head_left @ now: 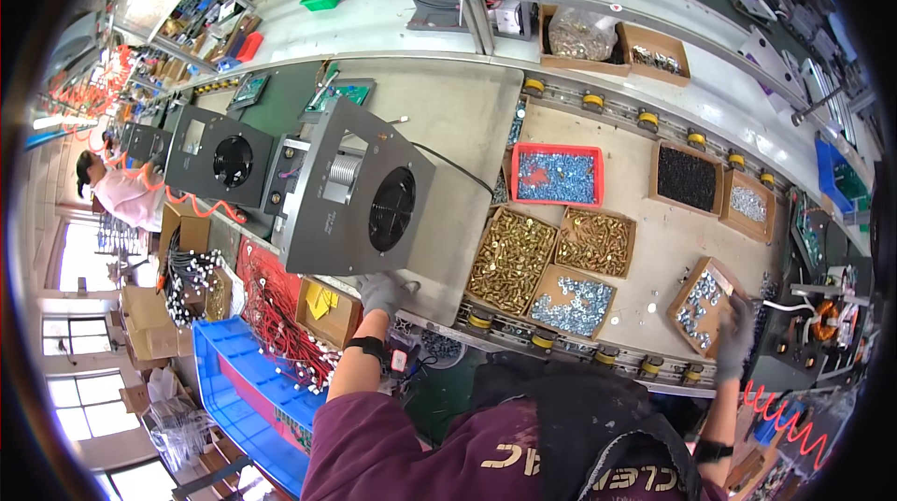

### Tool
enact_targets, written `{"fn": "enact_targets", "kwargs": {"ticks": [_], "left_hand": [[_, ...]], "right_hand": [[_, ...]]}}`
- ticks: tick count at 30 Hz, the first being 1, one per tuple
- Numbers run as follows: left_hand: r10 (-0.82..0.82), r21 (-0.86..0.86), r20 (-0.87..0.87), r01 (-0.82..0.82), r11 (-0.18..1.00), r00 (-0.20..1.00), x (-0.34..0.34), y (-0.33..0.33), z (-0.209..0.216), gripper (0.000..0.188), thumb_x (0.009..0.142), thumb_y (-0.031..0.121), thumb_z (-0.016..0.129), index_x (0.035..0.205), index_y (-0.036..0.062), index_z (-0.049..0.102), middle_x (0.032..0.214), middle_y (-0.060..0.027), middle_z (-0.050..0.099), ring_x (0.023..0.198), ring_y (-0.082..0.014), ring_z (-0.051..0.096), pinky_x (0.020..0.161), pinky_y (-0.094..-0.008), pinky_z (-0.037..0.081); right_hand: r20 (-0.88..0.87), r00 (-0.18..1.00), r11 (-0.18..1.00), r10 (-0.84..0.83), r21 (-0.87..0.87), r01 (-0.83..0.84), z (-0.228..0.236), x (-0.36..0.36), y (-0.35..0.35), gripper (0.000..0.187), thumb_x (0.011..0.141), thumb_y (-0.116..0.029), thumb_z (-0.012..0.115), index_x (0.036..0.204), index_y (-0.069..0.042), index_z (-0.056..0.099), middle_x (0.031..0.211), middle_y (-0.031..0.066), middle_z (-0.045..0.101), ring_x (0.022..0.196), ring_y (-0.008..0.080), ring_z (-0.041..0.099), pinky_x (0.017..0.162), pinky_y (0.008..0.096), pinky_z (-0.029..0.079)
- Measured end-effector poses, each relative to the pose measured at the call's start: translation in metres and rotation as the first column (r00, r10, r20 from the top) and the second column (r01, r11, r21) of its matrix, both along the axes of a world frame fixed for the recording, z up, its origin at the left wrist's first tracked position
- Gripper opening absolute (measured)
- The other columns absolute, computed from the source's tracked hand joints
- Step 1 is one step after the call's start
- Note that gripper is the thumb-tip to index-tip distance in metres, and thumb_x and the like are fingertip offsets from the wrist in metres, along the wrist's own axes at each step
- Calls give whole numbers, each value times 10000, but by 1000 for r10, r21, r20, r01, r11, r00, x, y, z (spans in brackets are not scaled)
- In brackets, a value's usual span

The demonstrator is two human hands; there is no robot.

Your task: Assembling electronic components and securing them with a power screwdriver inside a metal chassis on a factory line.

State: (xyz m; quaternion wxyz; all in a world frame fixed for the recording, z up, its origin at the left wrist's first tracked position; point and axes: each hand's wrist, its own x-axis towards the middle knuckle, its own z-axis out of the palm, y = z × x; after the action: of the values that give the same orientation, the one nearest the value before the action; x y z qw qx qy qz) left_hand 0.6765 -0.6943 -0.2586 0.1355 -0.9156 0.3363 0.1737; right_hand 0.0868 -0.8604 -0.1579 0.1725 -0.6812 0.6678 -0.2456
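My left hand (381, 293), in a grey glove, is at the near lower edge of a dark grey metal housing (322, 237) with a round black fan (392, 208). Its fingers are partly curled beside a small dark loop, and whether they hold anything is unclear. On the far right, my gloved right hand (736, 340) touches or overlaps the right side of a cardboard tray (679, 316) of silvery metal fasteners (693, 312). The tray sits askew on the bench. The fingers of that hand are blurred against its rim, so their grip is hidden.
Trays of brass-coloured screws (509, 261), a red tray (600, 174) of bluish screws and a box of black screws (687, 176) stand mid-bench. A roller track (593, 103) runs behind. Red wires (280, 314) and a blue crate (213, 370) lie left. A person in pink (126, 191) is far left.
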Motion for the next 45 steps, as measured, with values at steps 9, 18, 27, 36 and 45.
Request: {"fn": "enact_targets", "kwargs": {"ticks": [9, 18, 27, 36, 45], "left_hand": [[15, -226, -169, -54, 973, 985, 38, 7, -7, 648, 620, 480, 775, 1065, 39, 611, 1141, -195, 573, 1094, -361, 506, 946, -374, 381], [137, -153, -228, -174, 973, 964, 99, 16, -8, 781, 634, 464, 767, 1204, -4, 509, 1219, -254, 496, 1140, -388, 474, 947, -388, 410], [207, -67, -259, -231, 971, 943, 82, 6, 7, 958, 653, 474, 750, 1373, 9, 323, 1451, -247, 216, 1362, -388, 165, 1081, -422, 255], [106, 7, -205, -107, 994, 973, 116, 9, -18, 1087, 644, 500, 741, 1422, -2, 173, 1486, -234, 98, 1375, -393, 109, 1100, -422, 229], [119, -54, -191, -132, 990, 974, 165, 14, -10, 1069, 613, 441, 781, 1404, -5, 217, 1455, -249, 163, 1346, -379, 206, 1097, -370, 260]], "right_hand": [[193, 685, 665, 702, 165, -728, -69, 342, -73, 432, 833, -263, 602, 1221, -100, 506, 1136, 189, 510, 1011, 376, 545, 863, 426, 446], [296, 665, 559, 686, 370, -742, -101, 521, -82, 256, 829, -226, 595, 984, -28, 549, 814, 154, 580, 780, 320, 586, 706, 399, 470], [795, 564, 260, 225, 509, -821, -81, 484, -74, 182, 900, -186, 526, 993, -33, 556, 750, 62, 618, 471, 55, 488, 378, 212, 386], [643, 605, 498, 469, 373, -783, -112, 475, -50, 234, 877, -65, 503, 1095, -20, 577, 897, 95, 625, 819, 171, 607, 741, 295, 483], [852, 463, 615, 245, 232, -753, -74, 517, -49, 161, 914, -85, 472, 1019, -8, 567, 846, 44, 617, 685, 101, 562, 630, 238, 479]]}}
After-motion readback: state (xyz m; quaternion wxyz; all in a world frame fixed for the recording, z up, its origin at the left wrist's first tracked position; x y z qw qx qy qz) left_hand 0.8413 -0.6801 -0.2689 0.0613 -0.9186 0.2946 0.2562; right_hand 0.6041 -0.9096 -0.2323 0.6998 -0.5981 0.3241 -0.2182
